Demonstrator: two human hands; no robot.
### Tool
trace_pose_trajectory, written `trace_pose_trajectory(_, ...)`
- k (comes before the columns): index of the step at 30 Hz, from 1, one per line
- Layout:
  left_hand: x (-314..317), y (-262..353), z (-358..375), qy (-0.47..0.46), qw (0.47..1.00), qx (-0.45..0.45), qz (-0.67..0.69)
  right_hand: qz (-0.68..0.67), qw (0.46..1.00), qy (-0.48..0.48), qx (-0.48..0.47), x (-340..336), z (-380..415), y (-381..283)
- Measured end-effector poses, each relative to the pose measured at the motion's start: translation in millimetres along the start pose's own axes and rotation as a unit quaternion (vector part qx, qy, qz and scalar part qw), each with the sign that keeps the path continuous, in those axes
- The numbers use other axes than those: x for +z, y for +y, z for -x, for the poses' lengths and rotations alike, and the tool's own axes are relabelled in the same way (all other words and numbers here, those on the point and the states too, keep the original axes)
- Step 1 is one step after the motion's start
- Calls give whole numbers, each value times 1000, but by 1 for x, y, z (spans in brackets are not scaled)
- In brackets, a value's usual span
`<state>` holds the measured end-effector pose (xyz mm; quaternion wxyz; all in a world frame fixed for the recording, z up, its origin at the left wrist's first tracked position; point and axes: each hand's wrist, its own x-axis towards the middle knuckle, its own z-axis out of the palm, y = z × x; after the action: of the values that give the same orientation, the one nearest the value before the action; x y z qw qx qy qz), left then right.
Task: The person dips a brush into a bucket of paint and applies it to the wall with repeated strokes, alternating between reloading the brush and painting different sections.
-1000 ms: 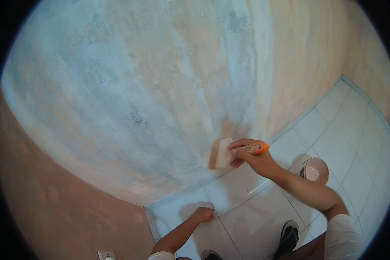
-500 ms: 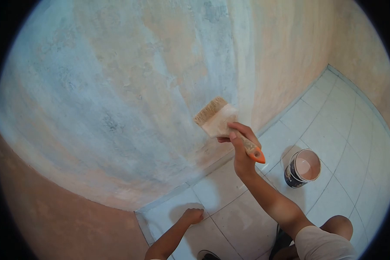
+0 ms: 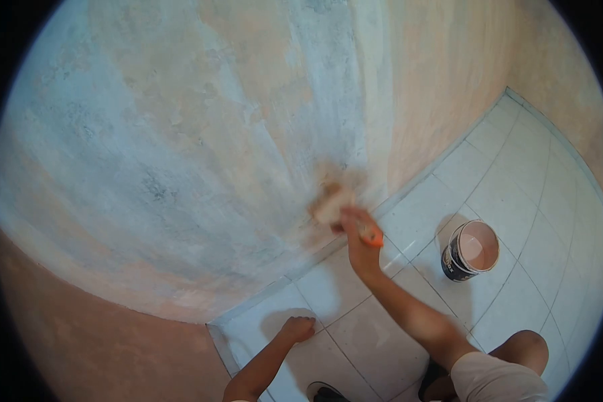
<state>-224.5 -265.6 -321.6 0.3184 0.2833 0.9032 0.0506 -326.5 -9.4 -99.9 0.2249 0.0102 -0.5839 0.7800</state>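
A wide paint brush [image 3: 333, 204], smeared by motion, is in my right hand [image 3: 360, 231], which grips it near the base of its orange-ended handle. Its bristles are at the lower part of the wall [image 3: 248, 167], mottled in blue, grey and peach; whether they touch it is blurred. My left hand [image 3: 300, 328] is a closed fist low over the floor tiles, near the foot of the wall. What it holds, if anything, is hidden.
A bucket [image 3: 474, 248] of pinkish paint stands on the tiled floor [image 3: 415, 214] to the right. A brownish wall [image 3: 114, 328] is at the lower left, another wall at the upper right. My shoe [image 3: 325, 393] and knee show at the bottom.
My right hand has moved a little down and left with the brush, which is now blurred. My left hand is almost unmoved, and the view has shifted slightly.
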Motion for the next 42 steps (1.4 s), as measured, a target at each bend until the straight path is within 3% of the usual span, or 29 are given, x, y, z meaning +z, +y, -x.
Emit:
trace_pose_trajectory(2, -1, -1, -1, -2, 1000, 14, -5, -60, 996, -5, -73, 25, -32, -58)
trace_pose_trajectory(4, 0, -2, -6, -3, 1000, 10, -7, -76, 973, -13, -219, 46, -52, -117)
trace_pose_trajectory(8, 1, -1, -5, 7, 1000, 10, -16, -136, 957, -9, -256, 52, -50, -131)
trace_pose_trajectory(12, -1, 3, 1, -4, 1000, -4, -16, 27, 998, -3, -64, 2, 2, 3)
trace_pose_trajectory(14, 1, 2, 3, 4, 1000, -4, 1, 0, 998, 29, 55, -34, 52, 74)
trace_pose_trajectory(16, 2, 0, 1, 8, 1000, 0, -7, 16, 981, 86, 174, -52, 81, 84)
trace_pose_trajectory(17, 3, 0, 1, 10, 1000, 4, -9, 14, 981, 86, 174, -52, 79, 86)
trace_pose_trajectory(20, -2, 4, 2, 7, 1000, 3, 6, 12, 993, 75, 86, -38, 58, 60)
trace_pose_trajectory(26, -6, 3, -5, -22, 1000, 5, -13, -134, 969, -1, -210, 55, -70, -127)
trace_pose_trajectory(28, -3, 1, -3, -2, 1000, 9, -7, -166, 956, 0, -241, 65, -74, -173)
trace_pose_trajectory(30, 1, 1, -4, 20, 1000, 11, 0, -201, 941, -2, -272, 65, -72, -174)
trace_pose_trajectory(32, 2, 0, -3, 23, 1000, 16, -4, -141, 957, 27, -253, 53, -55, -124)
trace_pose_trajectory(36, 4, 3, 0, 22, 1000, 9, -3, 41, 995, 41, -80, -3, 19, 54)
trace_pose_trajectory(38, 5, 1, -3, 25, 1000, 7, -13, 3, 993, 59, 107, -31, 67, 84)
trace_pose_trajectory(42, 6, 1, -2, 33, 999, 13, 7, -7, 991, 94, 94, -32, 76, 75)
